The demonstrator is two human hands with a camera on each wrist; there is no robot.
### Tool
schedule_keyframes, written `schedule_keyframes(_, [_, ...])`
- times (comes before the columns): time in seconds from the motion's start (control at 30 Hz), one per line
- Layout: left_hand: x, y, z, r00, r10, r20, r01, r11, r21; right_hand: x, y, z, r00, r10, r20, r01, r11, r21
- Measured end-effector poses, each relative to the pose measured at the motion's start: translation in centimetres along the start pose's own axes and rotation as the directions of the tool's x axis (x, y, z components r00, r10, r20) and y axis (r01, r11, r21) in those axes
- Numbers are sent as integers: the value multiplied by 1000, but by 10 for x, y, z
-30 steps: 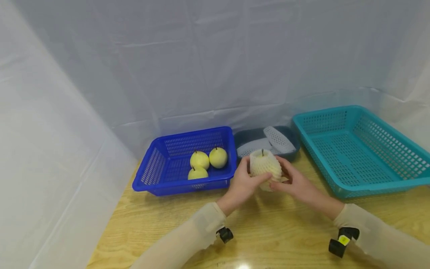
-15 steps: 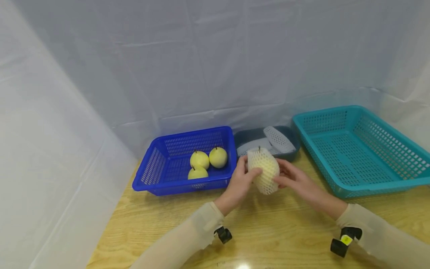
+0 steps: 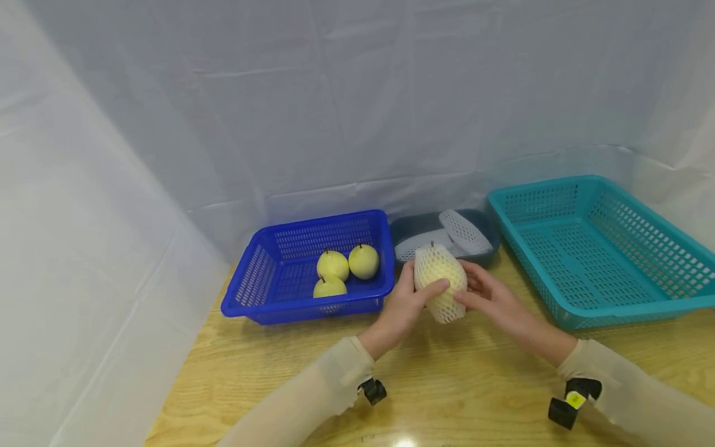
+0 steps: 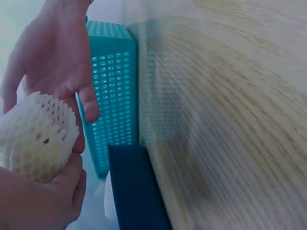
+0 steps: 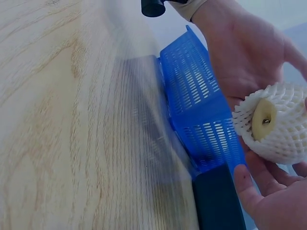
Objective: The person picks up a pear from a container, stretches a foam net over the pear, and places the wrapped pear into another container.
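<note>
A yellow-green pear in a white foam net sleeve (image 3: 440, 276) is held above the table between both hands. Its stem pokes out of the sleeve's top, and the sleeve's lower end reaches below the fruit. The left hand (image 3: 398, 305) grips the pear from the left, thumb across its front. On the other side the right hand (image 3: 498, 303) pinches it, thumb in front and fingers partly hidden behind. The right wrist view looks into the net's open lower end (image 5: 264, 120), where the pear's base shows. Behind the hands, a dark teal tray (image 3: 410, 226) holds white foam nets (image 3: 465, 232).
Left of the tray stands a blue basket (image 3: 262, 304) with loose pears (image 3: 364, 261) at its right side. A larger turquoise basket (image 3: 606, 267) stands on the right. All rest on a wooden table (image 3: 290, 354), with white sheeting (image 3: 357, 112) hung behind.
The wrapped pear has tilted so its front and lower net end face the head camera more. Both hands have shifted their hold slightly. The baskets and tray stay put.
</note>
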State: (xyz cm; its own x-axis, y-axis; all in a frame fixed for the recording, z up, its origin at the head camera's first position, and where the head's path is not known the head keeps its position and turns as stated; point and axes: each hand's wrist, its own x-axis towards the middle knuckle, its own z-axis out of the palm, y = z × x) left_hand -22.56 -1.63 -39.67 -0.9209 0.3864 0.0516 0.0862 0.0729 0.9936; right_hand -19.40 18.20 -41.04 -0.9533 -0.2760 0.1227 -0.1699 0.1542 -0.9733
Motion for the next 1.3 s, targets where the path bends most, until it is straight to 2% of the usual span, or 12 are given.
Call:
schedule_keyframes(0.13, [-1, 2, 0, 1000, -7, -26, 9, 997, 77, -1, -1, 1, 1000, 7, -10, -7, 1000, 1])
schedule_keyframes(0.23, [-2, 4, 0, 999, -3, -44, 7, 996, 87, 0, -1, 1, 1000, 8, -5, -8, 1000, 13])
schedule_keyframes(0.4, [-1, 6, -1, 998, 20, -67, -16, 998, 66, 1, 2, -1, 999, -41, 20, 40, 998, 55])
schedule_keyframes(0.5, [-1, 7, -1, 998, 32, -46, -30, 999, 32, 0, 1, -3, 998, -58, 35, 55, 996, 75])
schedule_keyframes(0.6, [-1, 6, 0, 999, 33, -24, -32, 999, 42, 0, 0, -4, 997, -57, 56, 52, 995, 87])
schedule_keyframes(0.77, [-1, 5, 6, 999, 32, 2, -32, 999, 24, -2, -3, -6, 998, -19, 68, 15, 998, 67])
schedule_keyframes(0.97, [3, 9, 25, 996, 64, 56, -61, 996, -68, -11, -17, -11, 1000, -1, -26, 0, 998, -68])
schedule_keyframes(1.07, [3, 12, 33, 994, 73, 77, -65, 994, -92, -16, -28, -16, 996, 28, -89, -41, 987, -156])
schedule_keyframes(1.17, [2, 16, 39, 992, 80, 100, -69, 992, -108, -20, -38, -20, 992, 48, -116, -72, 973, -217])
schedule_keyframes(1.3, [2, 20, 44, 984, 105, 141, -84, 985, -148, -23, -47, -26, 992, 33, -124, -68, 956, -285])
